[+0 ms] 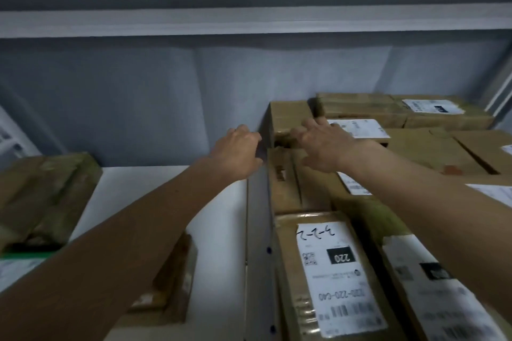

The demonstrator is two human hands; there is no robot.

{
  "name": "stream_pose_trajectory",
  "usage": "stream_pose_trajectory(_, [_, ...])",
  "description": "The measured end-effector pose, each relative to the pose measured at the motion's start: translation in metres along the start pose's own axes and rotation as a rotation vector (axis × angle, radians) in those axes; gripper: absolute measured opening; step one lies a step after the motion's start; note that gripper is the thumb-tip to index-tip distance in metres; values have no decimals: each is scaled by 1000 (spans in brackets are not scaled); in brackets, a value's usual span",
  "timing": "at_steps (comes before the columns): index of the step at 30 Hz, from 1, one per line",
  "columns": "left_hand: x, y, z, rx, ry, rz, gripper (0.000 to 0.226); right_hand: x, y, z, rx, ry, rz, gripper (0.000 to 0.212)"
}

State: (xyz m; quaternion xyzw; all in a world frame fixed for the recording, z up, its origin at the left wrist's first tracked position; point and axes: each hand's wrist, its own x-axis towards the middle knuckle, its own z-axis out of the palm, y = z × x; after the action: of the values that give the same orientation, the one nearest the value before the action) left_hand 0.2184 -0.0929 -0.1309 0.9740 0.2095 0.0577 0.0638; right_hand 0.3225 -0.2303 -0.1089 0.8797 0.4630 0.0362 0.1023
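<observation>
A white shelf (155, 188) ran back to a grey wall (138, 97), and a grey post (257, 243) with small holes split it in two. On the left part lay a parcel (41, 196) wrapped in clear film, and a flat box (171, 285) sat near the front edge, partly under the left forearm. The right part was packed tight with brown cardboard boxes, leaving little room between them. At the front stood a labelled box (332, 271) with handwriting and a "220" mark on its sticker, touching the middle box (291, 185) behind it. More boxes (457, 152) with white labels filled the right side up to the far row (443, 111).

The box being reached for, the back box (288, 116), stood against the wall just right of the post, behind the middle box and hemmed in on its right by the far row. The left hand (238, 153) was at its left side, by the post, with fingers curled towards the cardboard; whether they had hold of it could not be told. The right hand (324, 147) lay over the seam between the back box and the middle box, fingers spread and fairly straight, resting on the top without gripping.

Every box was taped closed, so nothing inside any of them showed.
</observation>
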Motion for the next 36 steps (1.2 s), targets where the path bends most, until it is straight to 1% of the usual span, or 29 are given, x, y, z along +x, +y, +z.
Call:
stream_pose_trajectory(5, [-41, -64, -15, 20, -30, -77, 51, 12, -72, -15, 28, -12, -88, 54])
stream_pose_trajectory(11, [-83, -135, -21, 9, -50, -145, 51, 26, -156, -22, 23, -40, -158, 65])
stream_pose_trajectory(15, [-109, -173, -18, -18, -90, -168, 52, 32, -205, -18, 56, -56, -190, 67])
stream_pose_trajectory(18, [-130, -192, -8, -70, -141, -187, 59, 33, -236, -7, 78, -112, -213, 67])
stream_pose_trajectory(23, [-159, -207, 24, -103, -247, -255, 72, 35, -272, 23, 46, -223, -208, 72])
stream_pose_trajectory(27, [-177, -213, 47, -205, -292, -310, 73, 35, -286, 44, 36, -282, -200, 71])
stream_pose_trajectory(29, [-186, -213, 54, -287, -310, -347, 78, 34, -288, 51, 38, -312, -205, 69])
stream_pose_trajectory(33, [-204, -204, 65, -483, -357, -389, 97, 33, -289, 60, 54, -375, -209, 81])
stream_pose_trajectory(36, [-212, -193, 72, -518, -372, -416, 123, 32, -287, 63, 72, -420, -214, 89])
